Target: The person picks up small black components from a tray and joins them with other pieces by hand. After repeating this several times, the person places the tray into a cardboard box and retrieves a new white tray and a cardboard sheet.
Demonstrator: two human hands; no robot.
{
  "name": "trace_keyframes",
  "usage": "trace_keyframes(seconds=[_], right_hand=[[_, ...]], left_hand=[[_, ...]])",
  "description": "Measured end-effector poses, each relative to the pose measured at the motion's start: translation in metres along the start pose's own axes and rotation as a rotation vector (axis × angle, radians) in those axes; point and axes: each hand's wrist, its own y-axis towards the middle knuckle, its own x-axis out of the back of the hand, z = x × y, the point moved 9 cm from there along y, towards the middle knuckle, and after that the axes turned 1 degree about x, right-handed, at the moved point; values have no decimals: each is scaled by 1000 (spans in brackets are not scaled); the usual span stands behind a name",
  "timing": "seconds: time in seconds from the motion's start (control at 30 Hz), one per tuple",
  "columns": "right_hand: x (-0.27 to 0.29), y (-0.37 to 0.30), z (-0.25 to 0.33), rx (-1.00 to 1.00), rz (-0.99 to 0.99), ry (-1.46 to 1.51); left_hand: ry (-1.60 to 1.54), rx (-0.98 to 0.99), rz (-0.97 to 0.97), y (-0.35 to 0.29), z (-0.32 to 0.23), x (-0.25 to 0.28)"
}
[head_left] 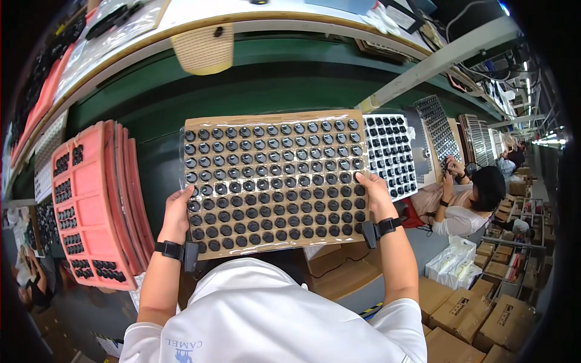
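Observation:
A wide brown tray point(275, 241) with a clear plastic sheen spans the space in front of my chest. Rows of small round black parts point(276, 183) fill its pockets. My left hand point(178, 210) grips the left edge, thumb on top and fingers hidden beneath. Opposite it, my right hand point(376, 195) holds the right edge the same way. Both wrists wear black straps with a small black device. Just past my right hand lies a white tray point(413, 181) of black parts, partly behind the brown one.
Stacked pink trays point(91, 212) with black parts stand at the left. Beyond my tray runs a green conveyor belt point(272, 78); a yellowish basket point(204, 49) hangs over it. To the right a co-worker point(463, 206) handles small parts. Cardboard boxes point(463, 311) crowd the lower right floor.

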Motion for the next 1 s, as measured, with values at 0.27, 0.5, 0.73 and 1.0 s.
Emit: trace_keyframes(seconds=[0.27,0.5,0.73,1.0], right_hand=[[124,23,38,6,-45,-29],[213,47,71,9,-14,-47],[268,72,99,57,-17,-87],[293,106,113,95,15,-129]], left_hand=[[-6,49,21,-19,46,-122],[-73,101,58,-22,91,-214],[-190,164,97,-15,141,-269],[-230,148,38,-18,151,-299]])
